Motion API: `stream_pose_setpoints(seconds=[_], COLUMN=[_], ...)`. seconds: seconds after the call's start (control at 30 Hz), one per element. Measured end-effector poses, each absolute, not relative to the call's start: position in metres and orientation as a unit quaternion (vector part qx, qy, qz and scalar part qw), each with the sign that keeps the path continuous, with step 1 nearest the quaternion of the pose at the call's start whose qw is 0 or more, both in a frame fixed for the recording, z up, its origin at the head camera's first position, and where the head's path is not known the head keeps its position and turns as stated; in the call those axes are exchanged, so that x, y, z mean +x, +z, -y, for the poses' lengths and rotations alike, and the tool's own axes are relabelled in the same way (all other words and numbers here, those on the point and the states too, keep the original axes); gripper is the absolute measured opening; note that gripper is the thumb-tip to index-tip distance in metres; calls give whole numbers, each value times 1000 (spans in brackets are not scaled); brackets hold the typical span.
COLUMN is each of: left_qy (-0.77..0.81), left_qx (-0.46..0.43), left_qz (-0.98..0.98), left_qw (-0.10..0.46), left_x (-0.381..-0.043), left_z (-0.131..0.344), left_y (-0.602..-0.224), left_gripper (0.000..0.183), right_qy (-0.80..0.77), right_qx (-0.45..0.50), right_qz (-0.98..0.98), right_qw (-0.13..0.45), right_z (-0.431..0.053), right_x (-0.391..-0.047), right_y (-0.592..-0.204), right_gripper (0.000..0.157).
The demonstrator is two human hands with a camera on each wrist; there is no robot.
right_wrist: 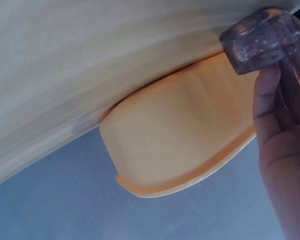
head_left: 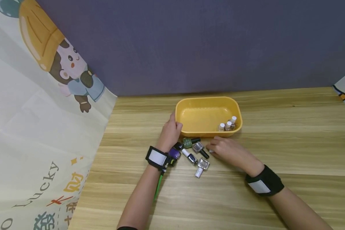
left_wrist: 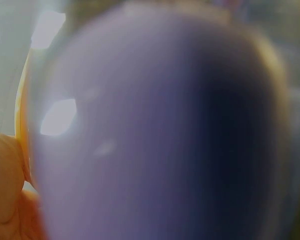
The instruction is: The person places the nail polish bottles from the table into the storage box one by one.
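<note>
A yellow plastic basket [head_left: 207,133] holds several small bottles with white caps [head_left: 228,124] in its right front corner. My left hand [head_left: 170,132] grips the basket's left end; in the left wrist view part of that hand [left_wrist: 7,185] shows beside the basket's edge. In front of the basket's right half, my right hand [head_left: 228,152] pinches a glittery nail polish bottle [right_wrist: 262,42], mostly hidden in the head view. Loose on the table lie a green bottle [head_left: 187,142], two clear glittery ones [head_left: 203,164] and a dark one with a white cap [head_left: 193,158].
A purple bottle [head_left: 174,153] lies against the left wrist strap and fills most of the left wrist view, blurred. The wood-grain table [head_left: 290,143] meets a dark blue panel [head_left: 204,48] behind and a printed cloth [head_left: 46,127] at left.
</note>
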State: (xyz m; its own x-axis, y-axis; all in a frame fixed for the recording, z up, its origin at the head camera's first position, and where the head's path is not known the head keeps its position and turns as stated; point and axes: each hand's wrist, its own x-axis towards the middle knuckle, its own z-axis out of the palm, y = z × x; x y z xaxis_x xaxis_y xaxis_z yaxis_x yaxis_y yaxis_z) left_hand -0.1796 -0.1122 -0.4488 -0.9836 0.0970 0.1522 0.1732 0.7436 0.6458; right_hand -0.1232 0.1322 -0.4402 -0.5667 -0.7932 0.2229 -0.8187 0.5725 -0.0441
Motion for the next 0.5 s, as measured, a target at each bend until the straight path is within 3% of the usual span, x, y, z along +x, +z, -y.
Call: stream_pose_setpoints(seconds=[0.5], left_qy=[-354], left_qx=[-73], left_qz=[931], left_qw=[52], left_x=[-178], left_z=[111], left_y=[-448], left_gripper=[53], right_qy=[71], right_qx=[495], right_qz=[861], right_qw=[98], right_z=[-135], right_x=[-122], right_y=[-432], right_gripper=[16])
